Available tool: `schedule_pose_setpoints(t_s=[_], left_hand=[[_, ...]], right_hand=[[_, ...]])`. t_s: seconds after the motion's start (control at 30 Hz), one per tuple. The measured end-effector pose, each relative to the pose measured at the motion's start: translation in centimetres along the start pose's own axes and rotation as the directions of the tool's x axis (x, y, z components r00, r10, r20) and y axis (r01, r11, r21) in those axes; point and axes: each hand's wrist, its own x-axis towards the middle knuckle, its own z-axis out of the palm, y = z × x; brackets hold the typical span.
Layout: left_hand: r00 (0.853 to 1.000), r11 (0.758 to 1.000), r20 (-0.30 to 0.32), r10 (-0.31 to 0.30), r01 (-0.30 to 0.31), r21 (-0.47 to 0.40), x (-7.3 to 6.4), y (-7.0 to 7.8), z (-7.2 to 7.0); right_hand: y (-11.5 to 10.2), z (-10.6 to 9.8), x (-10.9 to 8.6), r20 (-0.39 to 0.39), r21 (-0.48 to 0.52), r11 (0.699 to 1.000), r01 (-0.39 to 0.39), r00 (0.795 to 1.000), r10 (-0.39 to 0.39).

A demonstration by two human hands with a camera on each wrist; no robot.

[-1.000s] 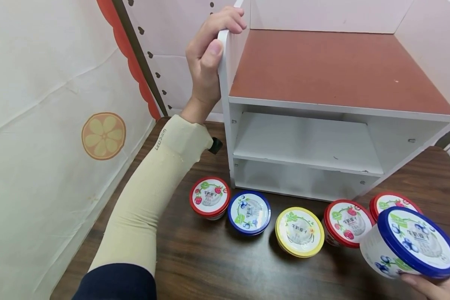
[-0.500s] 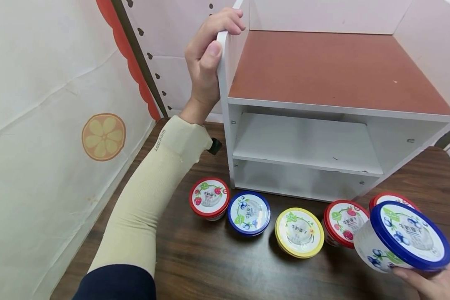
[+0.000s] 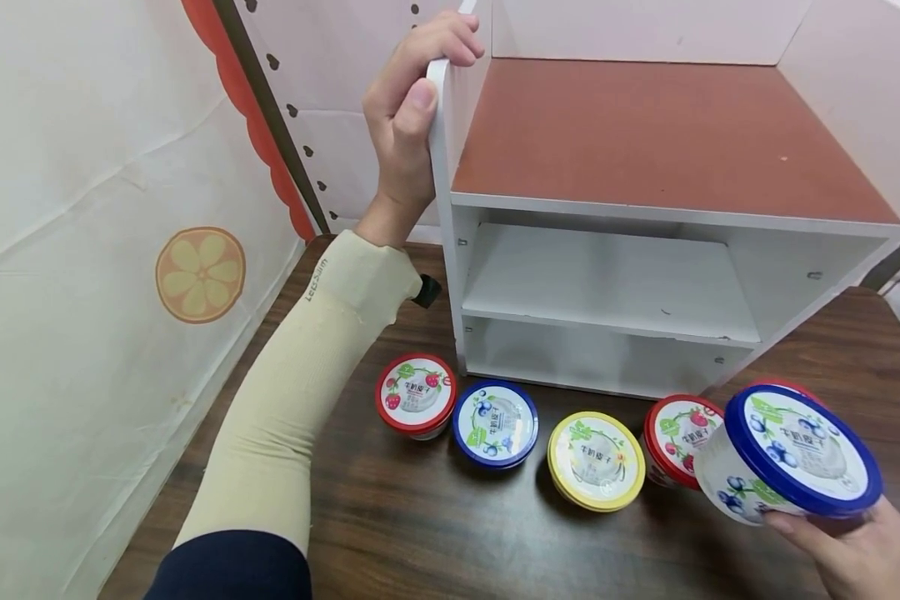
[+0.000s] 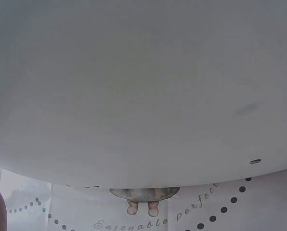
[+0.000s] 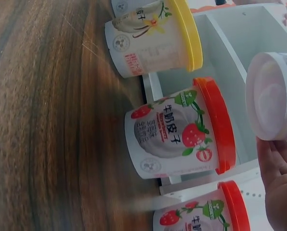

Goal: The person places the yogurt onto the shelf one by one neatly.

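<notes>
My left hand [image 3: 405, 117] grips the upper edge of the left side panel [image 3: 442, 133] of a white shelf unit [image 3: 607, 267]. At the lower right, my right hand [image 3: 858, 542] holds a tub with a blue lid and blueberry pictures [image 3: 802, 450], tilted and raised above the table. In the right wrist view the underside of this tub [image 5: 271, 98] shows, with fingers below it. The held tub overlaps a red-lidded strawberry tub [image 3: 678, 433] and mostly hides another red-lidded tub [image 3: 791, 386]. The left wrist view is filled mainly by the pale panel [image 4: 143, 96].
Along the front of the shelf unit stand a red-lidded tub [image 3: 416, 393], a blue-lidded tub [image 3: 495, 423] and a yellow-lidded tub [image 3: 596, 461] on the dark wooden table [image 3: 420, 533]. The unit has a brown top board [image 3: 660, 133]. A white curtain [image 3: 82, 358] hangs at left.
My right hand has carried the blue-lidded tub leftward and slightly up, over the red-lidded tubs. My left hand keeps its grip on the panel; the head view has shifted a little.
</notes>
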Motion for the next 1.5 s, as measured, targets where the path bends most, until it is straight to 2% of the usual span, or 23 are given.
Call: schedule_pose_setpoints(t_s=[0.33,0.67,1.03,1.2,1.5], left_hand=[[1.0,1.0,0.002,-0.011,0.011,0.016,0.0,0.3,0.0],[1.0,1.0,-0.004,-0.007,0.007,0.003,-0.2,0.1,0.2],[1.0,1.0,-0.002,-0.005,0.005,0.003,0.0,0.4,0.2],[1.0,1.0,0.012,-0.018,0.018,-0.002,0.1,0.4,0.1],[1.0,1.0,0.017,-0.012,0.012,0.005,-0.1,0.3,-0.2]], right_hand=[[-0.2,2.1,0.4,0.014,-0.052,0.997,0.05,0.999,-0.049],[-0.4,3.2,1.1,0.103,-0.023,0.992,0.122,0.988,-0.119],[-0.7,3.9,1.0,0.103,-0.057,0.991,0.119,0.988,-0.113],[-1.0,4.4,1.1,0.089,-0.124,0.986,0.109,0.991,-0.098],[-1.1,5.4,1.4,0.121,-0.173,0.975,0.139,0.986,-0.119]])
